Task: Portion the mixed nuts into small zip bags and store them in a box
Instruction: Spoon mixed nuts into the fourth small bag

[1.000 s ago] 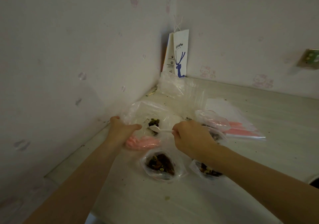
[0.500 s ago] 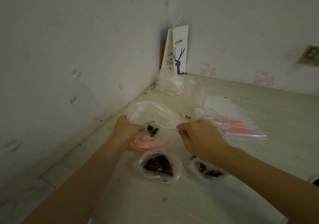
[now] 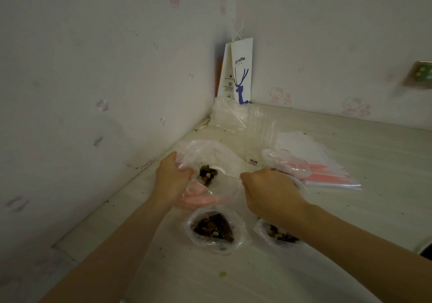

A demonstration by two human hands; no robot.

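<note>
Right hand (image 3: 268,193): curled tight round the handle end of a small white plastic spoon (image 3: 224,173), whose bowl reaches into the bag opposite. It is held low and level, I'd guess so that nothing tips off on the way in.
Left hand (image 3: 173,178): bunched round the mouth of a clear plastic zip bag (image 3: 210,153) with a pink seal strip. It lifts the opening and turns it toward the spoon, giving it a wide target.
Mixed nuts (image 3: 208,175): a small dark clump with yellowish bits lies inside that held bag, right at the spoon's bowl.
Near edge of the pale wood-grain table (image 3: 350,221): two clear bags already carry dark nut portions. The centre portion bag (image 3: 240,230) sits just this side of the held bag, mouth up and unsealed as far as I can see. The right portion bag (image 3: 261,229) is half hidden under the right forearm. They are parked close, probably within reach for sealing.
Beyond the right hand: a flat stack of empty pink-strip zip bags (image 3: 327,174) lies toward the right edge, apart from the filled ones.
Far left corner: crumpled clear plastic (image 3: 229,115) lies there, and a white paper carrier bag with a blue deer print (image 3: 242,73) stands upright against the walls.
Box: I can't pick one out for certain.
Progress: my guess is that a third portion is going in, with sealing and boxing left to do.
</note>
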